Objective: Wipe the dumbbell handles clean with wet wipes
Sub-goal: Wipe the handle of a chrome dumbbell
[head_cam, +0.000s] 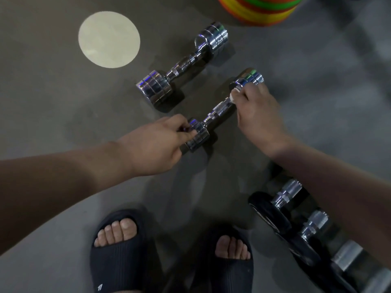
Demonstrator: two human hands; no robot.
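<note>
On the left of the grey floor (42,92) lies a pale round disc (109,39). Your left hand (156,144) reaches in from the left side. Its fingers are curled round the nearer chrome head of the near dumbbell (198,135), which lies diagonally on the floor in the middle. Below it, your feet stand in dark slippers (118,250). The far dumbbell (183,64), also chrome, lies almost parallel just beyond it, apart from it. At the upper end of the knurled handle (221,107), close to the farther head, your right hand (258,115) pinches a white wipe (232,97) against the metal. A coloured stack (258,11) shows at the top edge. At the lower right, partly under your right forearm, lie black-plated dumbbells (273,212) with chrome bars.
</note>
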